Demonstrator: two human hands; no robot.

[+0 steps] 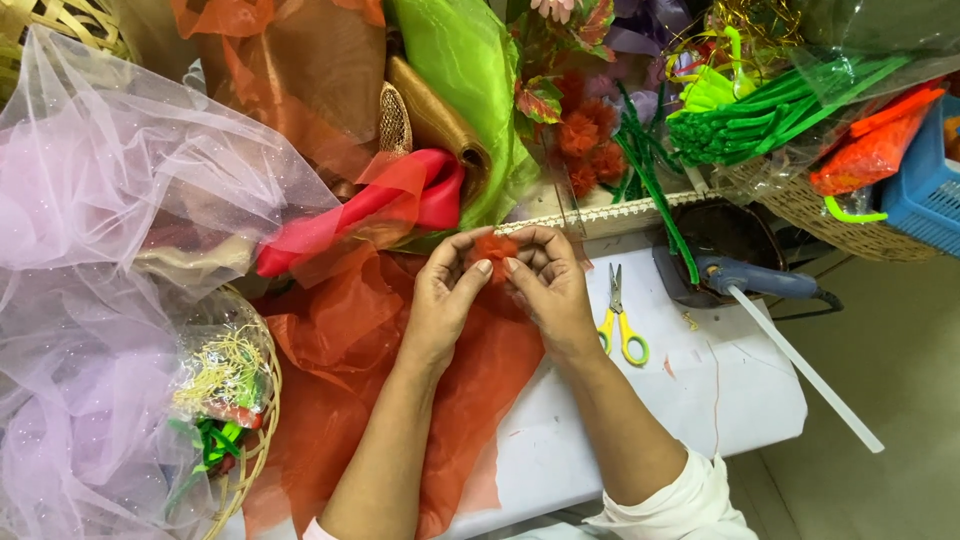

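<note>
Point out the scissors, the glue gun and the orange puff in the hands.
scissors [620, 325]: head view, yellow handles.
glue gun [745, 277]: head view, blue body.
orange puff [496, 247]: head view, fluffy top.

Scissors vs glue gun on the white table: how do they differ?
The scissors have yellow handles, lie closed and are small; the glue gun is blue-grey, larger, with a long white glue stick jutting out. The scissors lie nearer the right hand. Both rest untouched on the white table.

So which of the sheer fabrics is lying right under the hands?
The rust-orange organza, spread on the white table beneath both hands. The lilac tulle lies off to the left; the green sheer fabric sits behind, further back.
</note>
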